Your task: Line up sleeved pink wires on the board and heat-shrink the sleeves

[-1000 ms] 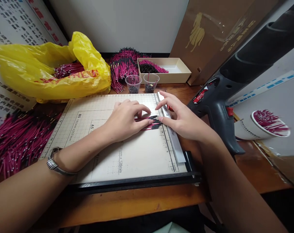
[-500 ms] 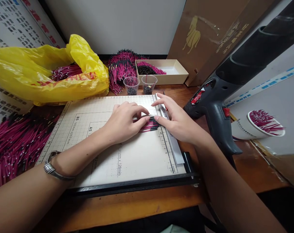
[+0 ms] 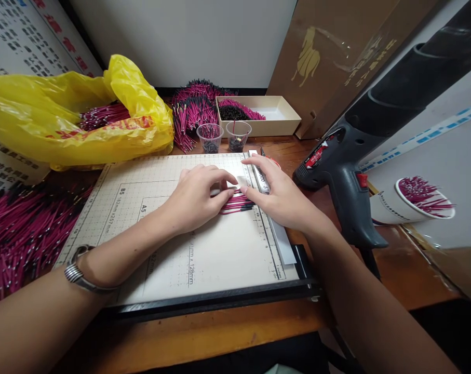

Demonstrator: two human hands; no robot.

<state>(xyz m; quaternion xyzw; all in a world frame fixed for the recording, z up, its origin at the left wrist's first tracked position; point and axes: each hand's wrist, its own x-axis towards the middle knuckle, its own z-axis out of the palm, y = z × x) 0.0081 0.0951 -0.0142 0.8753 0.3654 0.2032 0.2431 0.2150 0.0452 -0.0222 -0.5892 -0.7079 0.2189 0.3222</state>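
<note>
A small row of magenta wire pieces with black ends (image 3: 238,203) lies on the cream cutting board (image 3: 188,244), just left of its metal ruler edge (image 3: 272,218). My left hand (image 3: 198,197) rests on the row, fingers curled and pressing the wires down near their left part. My right hand (image 3: 280,195) lies against the ruler edge, its fingers stretched out and touching the wires' black tips.
A yellow bag (image 3: 75,119) of wires sits at the back left, and a loose heap of magenta wires (image 3: 21,234) lies at left. Two clear cups (image 3: 223,136) and a shallow box (image 3: 264,114) stand behind the board. A black heat gun (image 3: 355,171) and a paper cup of wires (image 3: 418,200) are at right.
Both hands have drawn closer together over the wires, and the row now sits more tightly bunched against the ruler edge. The view has shifted slightly.
</note>
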